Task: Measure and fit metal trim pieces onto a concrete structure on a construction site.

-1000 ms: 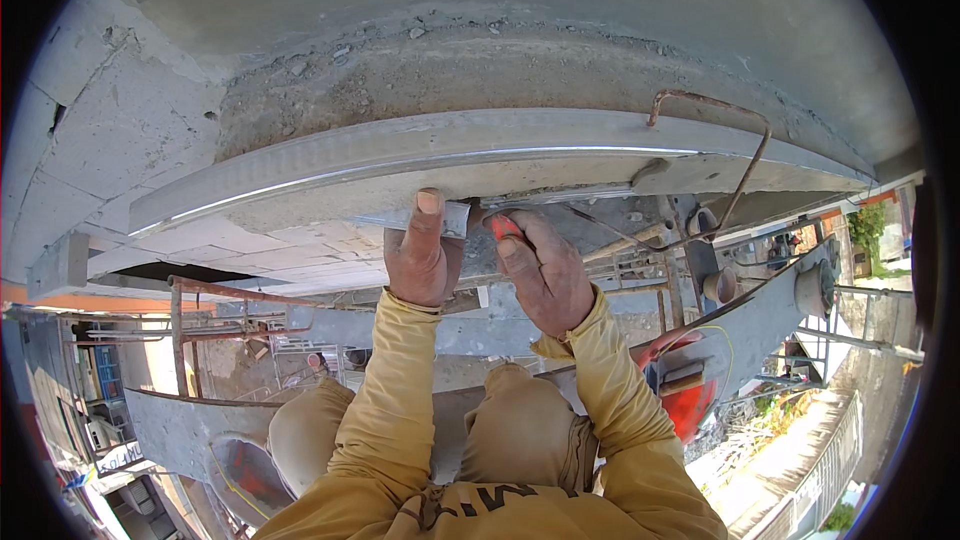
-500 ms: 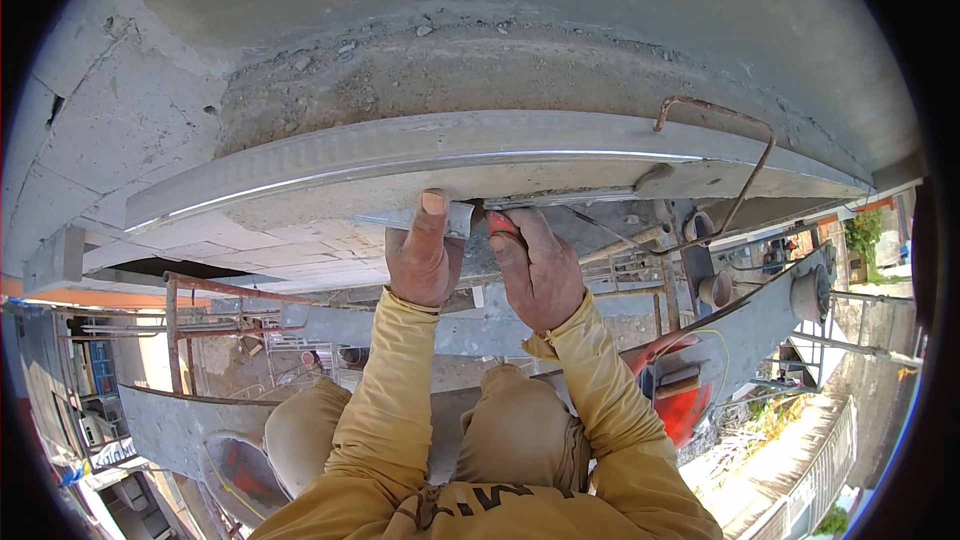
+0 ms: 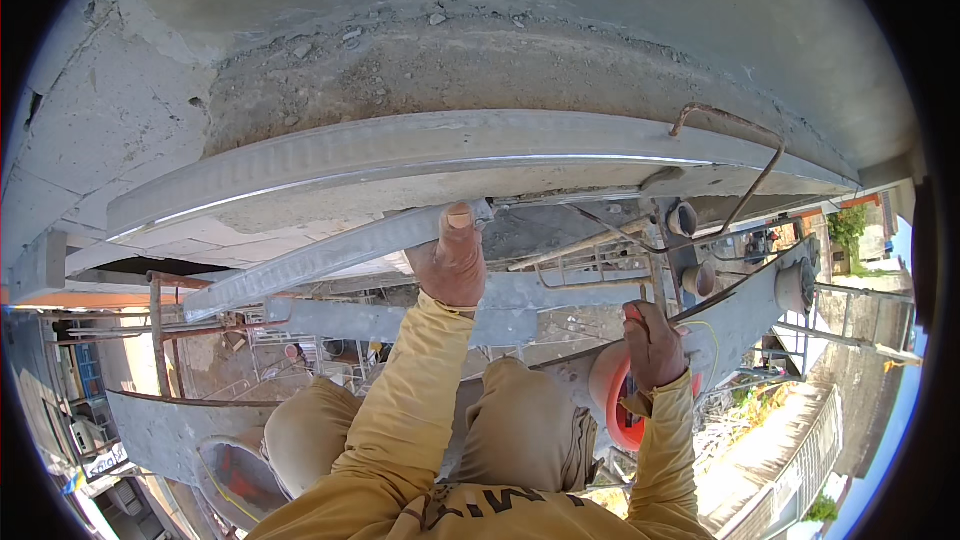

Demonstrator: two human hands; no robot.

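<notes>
My left hand [image 3: 452,265] is closed around the right end of a long pale-grey metal strip [image 3: 310,253], thumb on its upper side. The strip slants down to the left, just below the underside of a concrete ledge [image 3: 360,202]. Along the ledge's edge lies a straight light-metal bar [image 3: 400,145]. Lower right, my right hand [image 3: 657,345] is closed on a small red-handled tool [image 3: 632,312]; its working end is hidden. This hand is above and partly in front of a red bucket [image 3: 622,430].
A bent rusty rod [image 3: 775,155] hooks over the bar at right. Scaffold pipes [image 3: 158,335] and a grey plank [image 3: 160,430] surround my knees. A bucket with a dark inside [image 3: 240,485] stands at lower left. Street and ground lie far below.
My right hand has left the ledge's underside and moved down right to the red bucket, carrying the red-handled tool. My left hand has shifted right; the strip now shows at length, slanting away from the ledge.
</notes>
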